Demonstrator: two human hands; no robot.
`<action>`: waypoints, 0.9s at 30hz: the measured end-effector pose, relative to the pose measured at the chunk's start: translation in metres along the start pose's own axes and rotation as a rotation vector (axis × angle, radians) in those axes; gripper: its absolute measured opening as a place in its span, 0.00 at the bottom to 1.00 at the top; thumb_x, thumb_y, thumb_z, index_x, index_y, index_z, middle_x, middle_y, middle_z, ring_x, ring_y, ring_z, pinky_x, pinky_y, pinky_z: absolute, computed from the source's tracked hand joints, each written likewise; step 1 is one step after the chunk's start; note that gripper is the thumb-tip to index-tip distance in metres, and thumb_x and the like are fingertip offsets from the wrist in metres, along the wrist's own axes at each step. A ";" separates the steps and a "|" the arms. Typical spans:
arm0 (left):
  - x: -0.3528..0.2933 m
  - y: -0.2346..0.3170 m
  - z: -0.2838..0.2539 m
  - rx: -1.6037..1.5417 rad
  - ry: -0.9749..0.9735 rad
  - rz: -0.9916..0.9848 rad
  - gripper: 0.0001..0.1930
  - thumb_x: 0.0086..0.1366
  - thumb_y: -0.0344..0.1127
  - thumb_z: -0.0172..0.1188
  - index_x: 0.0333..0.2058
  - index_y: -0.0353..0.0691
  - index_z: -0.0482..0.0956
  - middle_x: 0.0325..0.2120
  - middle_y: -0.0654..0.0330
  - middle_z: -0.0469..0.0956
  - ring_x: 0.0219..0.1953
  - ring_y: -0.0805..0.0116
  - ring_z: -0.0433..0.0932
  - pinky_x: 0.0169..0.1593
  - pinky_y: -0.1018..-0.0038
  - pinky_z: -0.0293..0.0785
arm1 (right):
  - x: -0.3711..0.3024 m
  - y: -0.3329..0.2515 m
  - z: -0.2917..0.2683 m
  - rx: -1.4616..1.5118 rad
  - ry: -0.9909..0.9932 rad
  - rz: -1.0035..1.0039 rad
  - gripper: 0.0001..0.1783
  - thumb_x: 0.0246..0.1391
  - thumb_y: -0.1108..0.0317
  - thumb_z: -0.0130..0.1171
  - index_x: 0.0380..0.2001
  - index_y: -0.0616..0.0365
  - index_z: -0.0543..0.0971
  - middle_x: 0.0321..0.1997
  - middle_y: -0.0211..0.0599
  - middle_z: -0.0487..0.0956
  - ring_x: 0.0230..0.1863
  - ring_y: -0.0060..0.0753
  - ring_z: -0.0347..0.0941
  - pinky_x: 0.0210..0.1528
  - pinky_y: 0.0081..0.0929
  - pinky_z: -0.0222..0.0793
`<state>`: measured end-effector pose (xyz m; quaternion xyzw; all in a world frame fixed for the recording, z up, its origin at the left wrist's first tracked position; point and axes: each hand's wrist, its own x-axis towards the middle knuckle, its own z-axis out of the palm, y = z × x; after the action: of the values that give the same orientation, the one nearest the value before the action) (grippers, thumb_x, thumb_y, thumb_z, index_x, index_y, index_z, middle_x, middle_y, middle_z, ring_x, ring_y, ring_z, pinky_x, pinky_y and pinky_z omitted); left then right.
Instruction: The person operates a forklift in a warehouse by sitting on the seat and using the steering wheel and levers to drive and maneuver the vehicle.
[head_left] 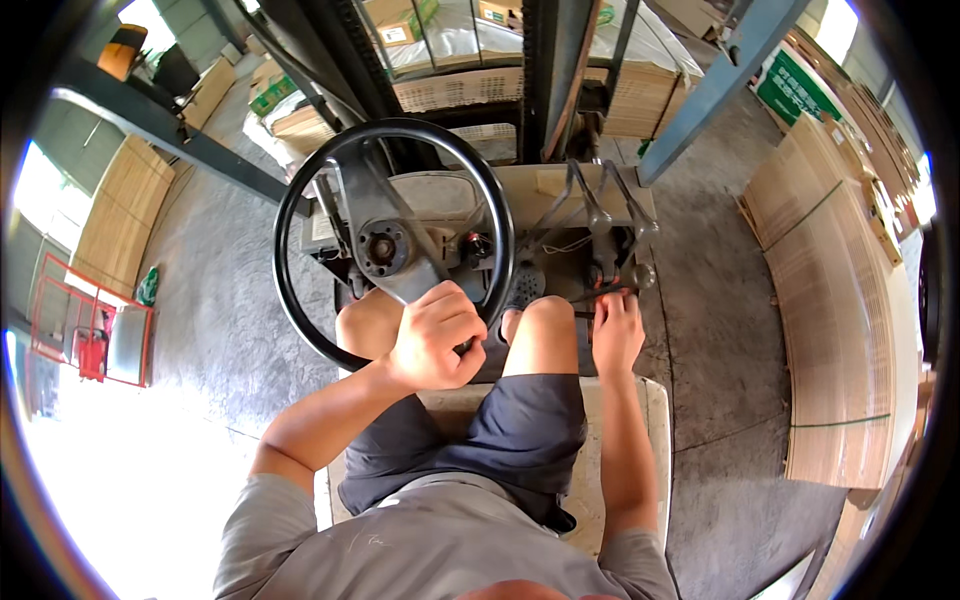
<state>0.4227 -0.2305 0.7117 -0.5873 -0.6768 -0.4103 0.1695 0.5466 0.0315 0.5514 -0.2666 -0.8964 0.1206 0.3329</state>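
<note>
My left hand (438,335) is closed at the lower right part of a black steering wheel (290,200), the fist wrapped round the rim or a knob on it. The wheel's grey spoke runs behind that fist. Beside my right knee, my right hand (617,330) has its fingers curled on a thin dark lever (590,297); the fingertips are partly hidden. A round lever knob (644,276) sits just to the right of those fingers. Farther forward stand bent metal control levers (570,195) with ball ends, out of my grasp.
A forklift mast (540,80) rises ahead, with wrapped board stacks (460,90) beyond it. Blue-grey posts (715,85) flank the cab. A tall strapped stack of boards (835,300) stands at right. A red metal frame cart (95,325) is at left on the concrete floor (715,400).
</note>
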 end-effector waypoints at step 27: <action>0.122 -0.176 -0.087 0.546 0.168 -0.310 0.10 0.53 0.35 0.64 0.35 0.45 0.88 0.53 0.62 0.82 0.61 0.53 0.72 0.67 0.58 0.67 | 0.185 -0.098 0.003 0.073 -0.143 -0.190 0.16 0.61 0.75 0.58 0.51 0.64 0.83 0.52 0.55 0.83 0.50 0.59 0.80 0.53 0.47 0.77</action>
<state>0.2060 -0.2112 0.7884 -0.3743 -0.8268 -0.2814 0.3115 0.3876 0.0540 0.6859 -0.1592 -0.9341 0.1396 0.2876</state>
